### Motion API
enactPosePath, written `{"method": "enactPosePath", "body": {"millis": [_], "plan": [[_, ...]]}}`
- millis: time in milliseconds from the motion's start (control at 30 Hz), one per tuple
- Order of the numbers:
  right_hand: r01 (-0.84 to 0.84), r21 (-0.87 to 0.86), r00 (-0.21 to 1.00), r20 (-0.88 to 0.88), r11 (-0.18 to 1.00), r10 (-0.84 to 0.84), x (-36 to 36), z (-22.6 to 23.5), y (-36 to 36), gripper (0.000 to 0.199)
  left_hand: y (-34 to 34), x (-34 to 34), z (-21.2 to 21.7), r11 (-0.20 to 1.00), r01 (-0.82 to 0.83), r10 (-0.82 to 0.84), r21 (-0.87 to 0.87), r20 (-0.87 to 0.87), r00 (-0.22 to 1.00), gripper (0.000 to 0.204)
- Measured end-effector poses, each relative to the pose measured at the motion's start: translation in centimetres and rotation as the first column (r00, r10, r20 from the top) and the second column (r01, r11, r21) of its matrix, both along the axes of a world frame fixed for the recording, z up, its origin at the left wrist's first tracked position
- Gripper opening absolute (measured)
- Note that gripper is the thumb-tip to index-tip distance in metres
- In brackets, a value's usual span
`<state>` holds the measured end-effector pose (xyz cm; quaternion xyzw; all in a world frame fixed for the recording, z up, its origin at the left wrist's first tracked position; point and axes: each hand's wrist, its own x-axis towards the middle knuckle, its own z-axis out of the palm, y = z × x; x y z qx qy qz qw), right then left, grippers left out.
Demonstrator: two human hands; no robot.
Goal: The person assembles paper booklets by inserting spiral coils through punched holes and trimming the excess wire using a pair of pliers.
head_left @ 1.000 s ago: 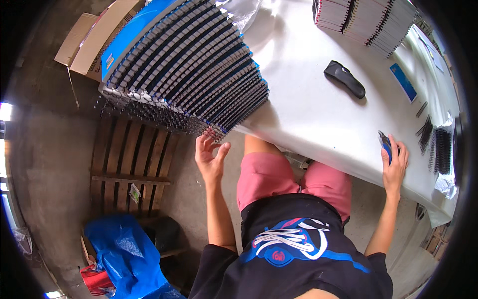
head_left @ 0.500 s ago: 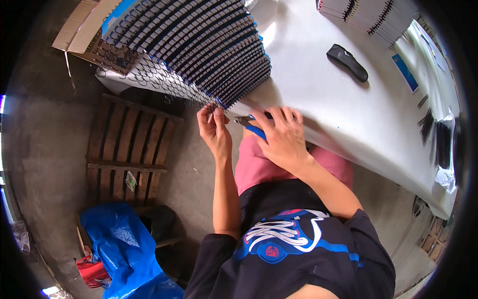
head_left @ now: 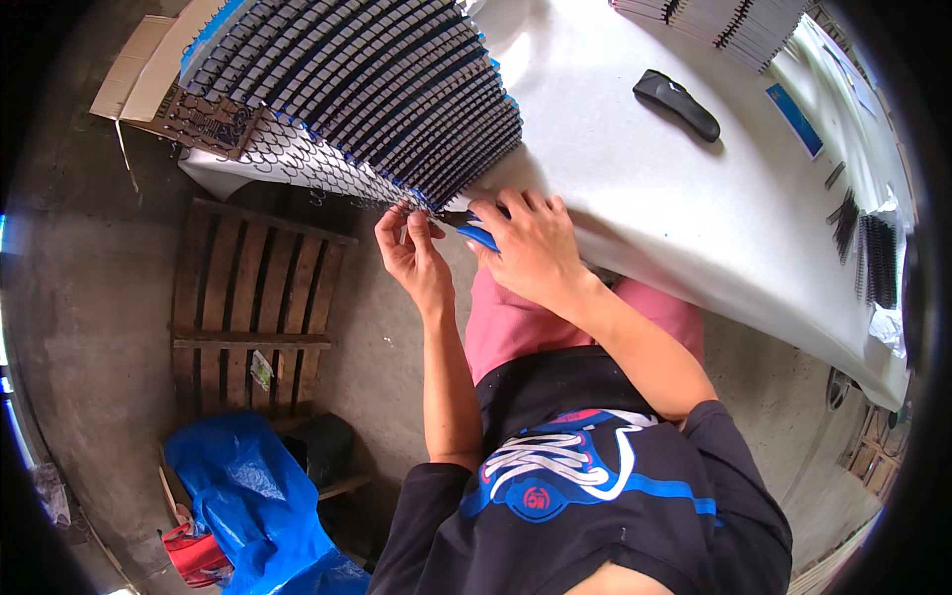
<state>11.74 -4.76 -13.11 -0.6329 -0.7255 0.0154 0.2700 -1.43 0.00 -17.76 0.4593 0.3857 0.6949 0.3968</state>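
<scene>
A big stack of coil-bound books [head_left: 367,94] lies at the table's near left edge, its dark spiral bindings facing me. Loose coil ends [head_left: 317,169] stick out past the edge. At the stack's nearest corner my left hand [head_left: 415,253] pinches a coil end between thumb and fingers. My right hand [head_left: 535,243] is closed round blue-handled pliers [head_left: 480,236]. The jaws of the pliers reach the coil end right beside my left fingertips; whether they bite on the wire is too small to tell.
On the white table [head_left: 595,129] lie a black handheld object [head_left: 677,104], a blue strip [head_left: 794,121] and loose black coils [head_left: 878,260]. More bound books [head_left: 719,25] stand at the far right. A cardboard box [head_left: 149,74], wooden pallet [head_left: 253,307] and blue plastic sheet [head_left: 248,496] are at left.
My right hand has moved left with the pliers, bringing their jaws from a short distance away to the coil end at my left fingers. The whole view has shifted slightly.
</scene>
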Motion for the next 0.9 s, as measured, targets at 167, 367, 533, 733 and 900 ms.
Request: {"method": "enactPosePath", "body": {"millis": [167, 367, 533, 733, 900], "plan": [[-0.027, 0.007, 1.0, -0.009, 1.0, 0.027, 0.2, -0.7, 0.8, 0.029, 0.2, 0.2, -0.1, 1.0, -0.014, 0.014, -0.001, 0.047, 0.999, 0.02], [0.02, -0.204, 1.0, 0.023, 0.979, -0.016, 1.1, -0.6, -1.2, 0.026, -0.8, -1.0, -0.5, 0.988, 0.029, -0.033, -0.149, -0.027, 0.999, 0.016], [0.066, 0.094, 0.998, 0.015, 0.993, -0.068, 1.6, 0.4, -1.3, 0.033, -1.4, -1.9, -0.4, 0.956, 0.198, -0.171, -0.218, 0.135, 0.976, 0.02], [0.053, 0.15, 0.997, 0.053, 0.987, -0.062, 1.0, -0.4, 0.4, 0.038, -1.6, -1.8, 0.7, 0.951, 0.203, -0.179, -0.233, 0.12, 0.977, 0.02], [0.022, 0.07, 0.999, 0.026, 0.997, -0.024, 0.3, 0.2, 0.5, 0.034, -1.7, -1.7, 0.5, 0.956, 0.195, -0.168, -0.221, 0.132, 0.977, 0.017]]}}
